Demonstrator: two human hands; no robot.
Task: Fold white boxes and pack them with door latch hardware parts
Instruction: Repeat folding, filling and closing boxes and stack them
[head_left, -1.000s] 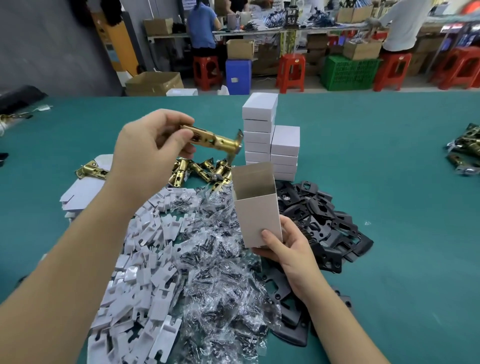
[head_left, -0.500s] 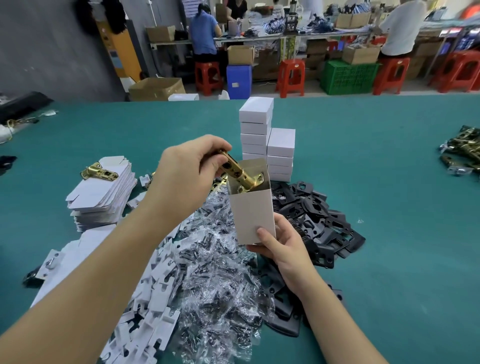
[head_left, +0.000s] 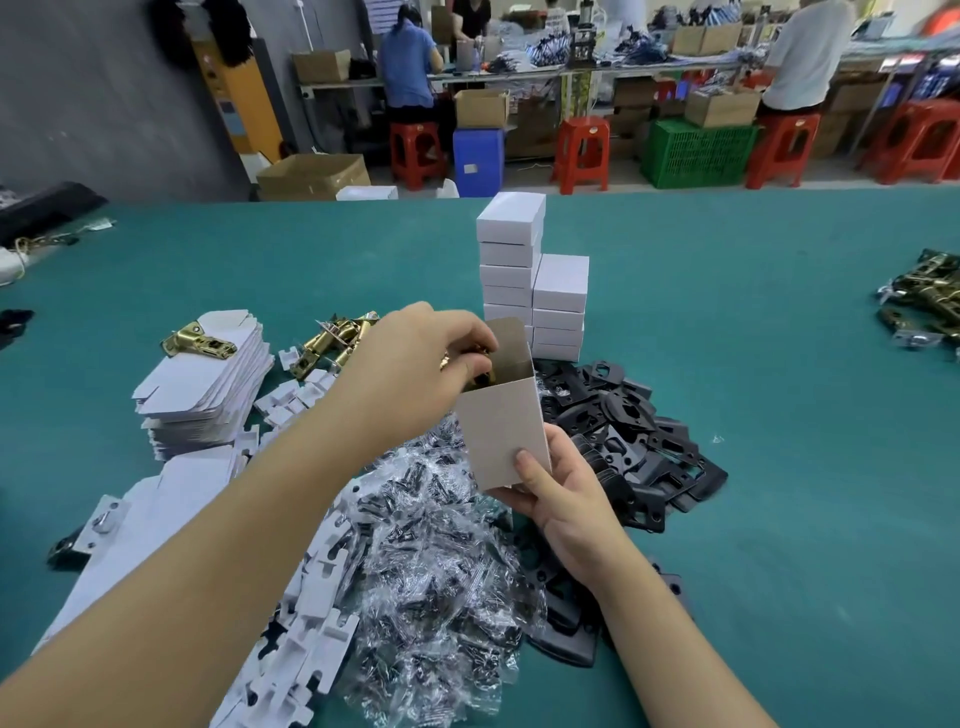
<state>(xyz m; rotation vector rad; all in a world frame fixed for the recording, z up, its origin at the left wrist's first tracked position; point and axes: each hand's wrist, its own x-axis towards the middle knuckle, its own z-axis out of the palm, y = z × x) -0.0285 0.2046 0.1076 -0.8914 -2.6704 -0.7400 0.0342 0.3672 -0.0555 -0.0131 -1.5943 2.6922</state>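
My right hand (head_left: 558, 499) grips the bottom of an upright white box (head_left: 501, 436) whose top flap stands open. My left hand (head_left: 415, 374) is at the box mouth, its fingers curled round a brass latch (head_left: 475, 370) that is mostly down inside the box; only a small gold part shows. More brass latches (head_left: 332, 343) lie on the green table (head_left: 779, 415) behind my left arm. One latch (head_left: 195, 340) rests on a stack of flat box blanks (head_left: 202, 384).
Closed white boxes (head_left: 535, 280) are stacked behind the held box. Black plates (head_left: 623, 431) lie piled at right, bagged screws (head_left: 431, 571) in front, white card inserts (head_left: 306, 623) at left. Dark latches (head_left: 924, 301) sit at the far right edge. People work at benches beyond.
My left hand has carried the brass latch down from above the box and pushed it into the open top. The box has stayed in my right hand.
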